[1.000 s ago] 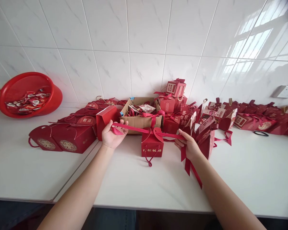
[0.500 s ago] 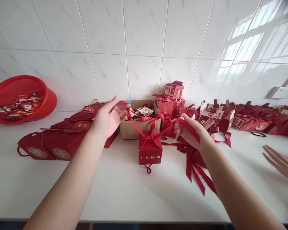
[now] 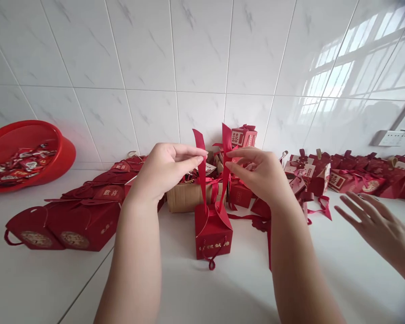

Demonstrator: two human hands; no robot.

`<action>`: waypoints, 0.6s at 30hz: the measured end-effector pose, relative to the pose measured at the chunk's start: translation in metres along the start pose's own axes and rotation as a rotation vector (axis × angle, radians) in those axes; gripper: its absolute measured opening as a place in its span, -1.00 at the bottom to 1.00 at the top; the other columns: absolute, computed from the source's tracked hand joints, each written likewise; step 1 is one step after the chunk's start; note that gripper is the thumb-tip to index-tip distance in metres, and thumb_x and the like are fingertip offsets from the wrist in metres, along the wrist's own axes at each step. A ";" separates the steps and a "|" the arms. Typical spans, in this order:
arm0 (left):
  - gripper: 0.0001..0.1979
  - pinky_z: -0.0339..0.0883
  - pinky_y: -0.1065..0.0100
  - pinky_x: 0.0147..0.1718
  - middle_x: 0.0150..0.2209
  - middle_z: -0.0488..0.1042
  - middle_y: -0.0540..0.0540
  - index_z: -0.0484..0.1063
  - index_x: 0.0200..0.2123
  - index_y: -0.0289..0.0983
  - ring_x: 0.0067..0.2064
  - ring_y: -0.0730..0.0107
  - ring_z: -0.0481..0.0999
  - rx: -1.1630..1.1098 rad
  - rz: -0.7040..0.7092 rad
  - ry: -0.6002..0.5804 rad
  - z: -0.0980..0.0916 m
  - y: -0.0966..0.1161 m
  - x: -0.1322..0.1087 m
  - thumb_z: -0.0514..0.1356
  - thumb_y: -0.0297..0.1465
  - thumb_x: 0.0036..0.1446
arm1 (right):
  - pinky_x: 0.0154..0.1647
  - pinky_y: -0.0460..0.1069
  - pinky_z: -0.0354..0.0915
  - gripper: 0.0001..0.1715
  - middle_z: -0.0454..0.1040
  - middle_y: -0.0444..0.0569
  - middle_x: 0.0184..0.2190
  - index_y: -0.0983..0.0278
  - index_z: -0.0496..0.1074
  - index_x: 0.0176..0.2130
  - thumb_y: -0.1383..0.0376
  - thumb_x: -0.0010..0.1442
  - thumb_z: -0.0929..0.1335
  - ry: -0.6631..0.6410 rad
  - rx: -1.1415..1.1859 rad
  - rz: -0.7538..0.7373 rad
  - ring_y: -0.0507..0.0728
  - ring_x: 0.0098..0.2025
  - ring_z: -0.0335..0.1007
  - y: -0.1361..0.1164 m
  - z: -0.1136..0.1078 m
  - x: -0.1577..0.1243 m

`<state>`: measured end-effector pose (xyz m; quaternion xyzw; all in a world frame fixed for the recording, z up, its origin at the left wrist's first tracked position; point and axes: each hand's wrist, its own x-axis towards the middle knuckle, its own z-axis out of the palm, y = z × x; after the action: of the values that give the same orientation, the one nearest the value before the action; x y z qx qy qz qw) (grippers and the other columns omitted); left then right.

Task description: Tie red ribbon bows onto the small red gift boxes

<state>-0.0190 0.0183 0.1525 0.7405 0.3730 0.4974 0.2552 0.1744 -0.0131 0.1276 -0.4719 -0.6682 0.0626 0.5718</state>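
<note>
A small red gift box (image 3: 213, 230) with gold characters stands upright on the white counter before me, a cord loop hanging down its front. From its top rise the two ends of a red ribbon (image 3: 203, 182). My left hand (image 3: 170, 168) pinches one end between thumb and fingertips. The other end is pinched by my right hand (image 3: 254, 171). Both ends are held nearly upright and close together, their tips sticking up above my fingers. Behind the box is a cardboard carton (image 3: 184, 197), partly hidden by my left hand.
Larger red boxes (image 3: 84, 220) stand in rows at left, near a red basin (image 3: 65, 150) of wrapped sweets. More red boxes (image 3: 351, 180) line the wall at right. Another person's hand (image 3: 381, 222) reaches in at right. A white power strip (image 3: 390, 138) is on the wall.
My hands have come closer together, bringing the ribbon ends from spread apart to nearly upright. The other person's hand has moved further into view, fingers spread. The view has shifted slightly.
</note>
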 end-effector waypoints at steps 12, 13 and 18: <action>-0.80 0.46 0.41 -0.33 -0.32 0.62 -0.02 0.59 -0.23 -0.12 -0.29 0.34 0.58 0.038 0.208 0.127 0.008 0.007 -0.013 0.29 -0.42 0.02 | -0.32 0.00 0.46 -0.82 0.60 -0.09 -0.39 0.20 0.58 -0.30 0.36 -0.01 0.45 0.077 0.403 0.084 0.09 -0.35 0.53 0.001 -0.005 -0.004; -0.82 0.46 0.41 -0.33 -0.30 0.63 -0.02 0.60 -0.25 -0.14 -0.28 0.35 0.58 0.040 0.221 0.131 0.010 0.009 -0.015 0.28 -0.43 0.04 | -0.29 0.00 0.47 -0.83 0.60 -0.10 -0.38 0.19 0.59 -0.31 0.36 0.00 0.46 0.076 0.420 0.082 0.09 -0.33 0.53 0.001 -0.007 -0.005; -0.84 0.48 0.40 -0.33 -0.26 0.63 -0.04 0.60 -0.26 -0.19 -0.29 0.35 0.59 0.018 0.259 0.112 0.017 0.017 -0.019 0.25 -0.44 0.07 | -0.17 0.02 0.48 -0.85 0.61 -0.12 -0.33 0.16 0.59 -0.33 0.36 0.02 0.46 0.064 0.470 0.052 0.11 -0.23 0.54 -0.001 -0.014 -0.008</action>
<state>-0.0028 -0.0075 0.1482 0.7557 0.2923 0.5635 0.1608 0.1848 -0.0251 0.1273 -0.3446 -0.6046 0.2158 0.6849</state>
